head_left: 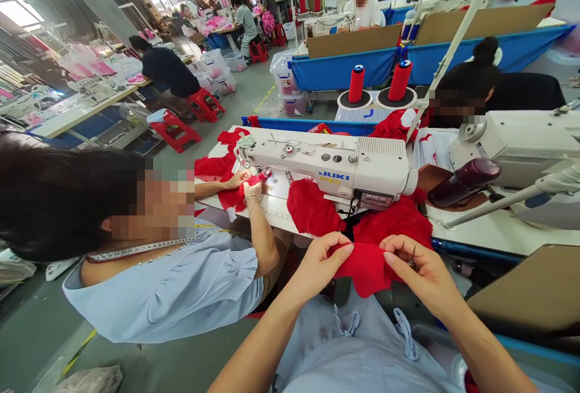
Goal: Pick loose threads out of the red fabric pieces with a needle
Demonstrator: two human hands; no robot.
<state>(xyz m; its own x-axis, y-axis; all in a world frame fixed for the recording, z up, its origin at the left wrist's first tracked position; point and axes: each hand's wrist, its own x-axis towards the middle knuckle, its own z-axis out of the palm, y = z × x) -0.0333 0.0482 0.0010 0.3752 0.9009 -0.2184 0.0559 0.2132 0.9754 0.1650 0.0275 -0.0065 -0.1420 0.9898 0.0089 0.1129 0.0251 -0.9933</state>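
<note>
A red fabric piece [365,267] is stretched between my two hands, in front of my light blue clothing. My left hand [324,263] pinches its upper left edge between thumb and fingers. At the upper right edge, my right hand [419,266] has it pinched the same way. A small dark metal item [412,260] shows among the right hand's fingers; its kind is not clear. Just beyond lies a heap of red fabric [394,224] on the sewing table. To the left, a co-worker's hand [252,186] holds red fabric [254,182] by the needle of the sewing machine [326,160].
The co-worker in a blue top [172,296] sits close on my left. A dark red bottle [466,182] lies tilted beside a second sewing machine [534,139] on the right. Two red thread cones [356,84] stand behind. A cardboard panel [525,290] is at lower right.
</note>
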